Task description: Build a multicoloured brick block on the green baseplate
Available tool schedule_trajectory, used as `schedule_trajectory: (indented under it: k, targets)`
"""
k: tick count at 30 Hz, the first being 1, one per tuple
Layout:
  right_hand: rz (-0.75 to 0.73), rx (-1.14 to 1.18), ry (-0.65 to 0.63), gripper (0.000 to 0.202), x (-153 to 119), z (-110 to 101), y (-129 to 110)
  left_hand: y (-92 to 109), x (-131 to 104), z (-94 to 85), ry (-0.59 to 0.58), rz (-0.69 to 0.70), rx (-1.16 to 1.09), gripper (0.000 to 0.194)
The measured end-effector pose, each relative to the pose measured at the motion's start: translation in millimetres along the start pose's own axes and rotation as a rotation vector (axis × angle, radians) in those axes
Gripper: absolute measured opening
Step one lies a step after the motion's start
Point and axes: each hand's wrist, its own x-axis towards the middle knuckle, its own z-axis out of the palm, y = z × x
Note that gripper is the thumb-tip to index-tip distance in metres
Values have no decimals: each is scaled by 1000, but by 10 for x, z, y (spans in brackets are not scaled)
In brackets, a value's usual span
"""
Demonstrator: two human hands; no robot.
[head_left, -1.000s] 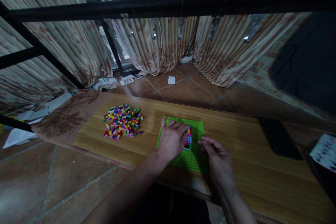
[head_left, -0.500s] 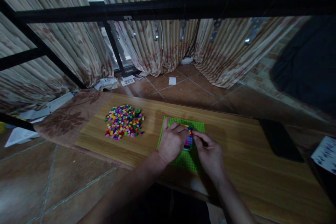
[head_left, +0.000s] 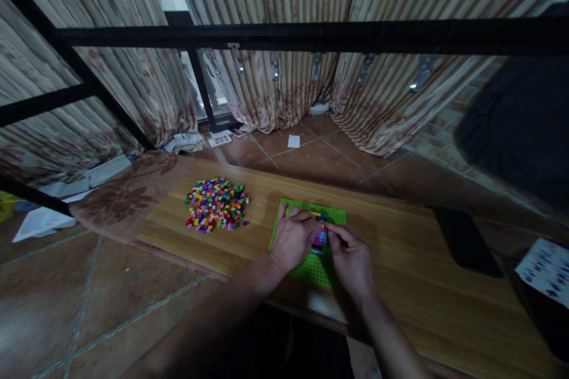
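A green studded baseplate (head_left: 316, 272) lies on the wooden board in front of me. On its middle stands a block of small toy bricks (head_left: 320, 239) in pink, purple, blue and yellow, partly covered by my fingers. My left hand (head_left: 294, 238) reaches over the plate's left side, its fingers bent together at the bricks; what they hold, if anything, is hidden. From the right, my right hand (head_left: 352, 253) pinches thumb and forefinger at the bricks' right edge, where a reddish brick (head_left: 324, 227) shows at the fingertips.
Left of the plate, a heap of loose coloured bricks (head_left: 217, 204) lies on the wooden board (head_left: 400, 243). A dark flat object (head_left: 466, 241) rests at the right, with a patterned white card (head_left: 546, 269) beyond it. A black metal bar (head_left: 284, 37) crosses before striped curtains.
The view has shifted slightly, so the scene sits a little lower at the top. Both hands stay at the bricks on the plate, with only slight finger movement.
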Motion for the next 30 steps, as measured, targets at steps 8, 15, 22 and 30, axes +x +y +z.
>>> schedule_trajectory:
  k: [8,15,22,30]
  targets:
    - [182,102,146,32,-156,-134,-124,-16,22,-163,141,-129,-111,16]
    - [218,113,115,27,-714,-1,-345,-610,-635,-419,289,-329,-67,19]
    - [-30,74,-299,23,-1000,592,-687,-1302,-1489,-662,330,-606,95,25]
    - [-182,-144,-423,28,-642,1250,-748,-1641,-1572,-789,309,-763,390,44]
